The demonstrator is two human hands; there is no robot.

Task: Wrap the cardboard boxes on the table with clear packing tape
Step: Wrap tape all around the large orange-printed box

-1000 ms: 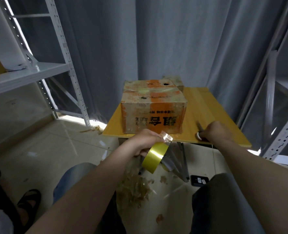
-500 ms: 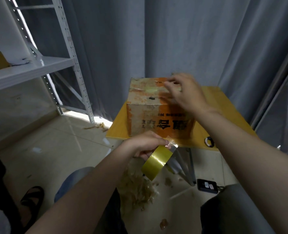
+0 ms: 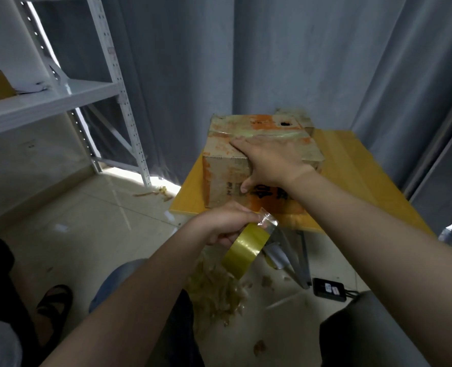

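Note:
A worn cardboard box (image 3: 225, 144) with orange print stands on a small yellow wooden table (image 3: 357, 168). My right hand (image 3: 270, 160) lies flat over the box's near top edge, fingers spread on the lid and thumb down its front face. Below the table's front edge my left hand (image 3: 225, 226) grips a roll of yellowish clear tape (image 3: 246, 250), with a short loose tape end (image 3: 267, 221) sticking up from it. A second, smaller box (image 3: 296, 116) shows behind the first, mostly hidden.
A white metal shelving rack (image 3: 60, 94) stands at the left and grey curtains hang behind the table. Crumpled used tape scraps (image 3: 214, 290) litter the tiled floor between my knees. A small black device (image 3: 328, 287) lies on the floor under the table.
My right hand left the table's front edge, reached over the box top, then slid toward the near left and settled flat on its near edge. The left hand keeps holding the tape roll.

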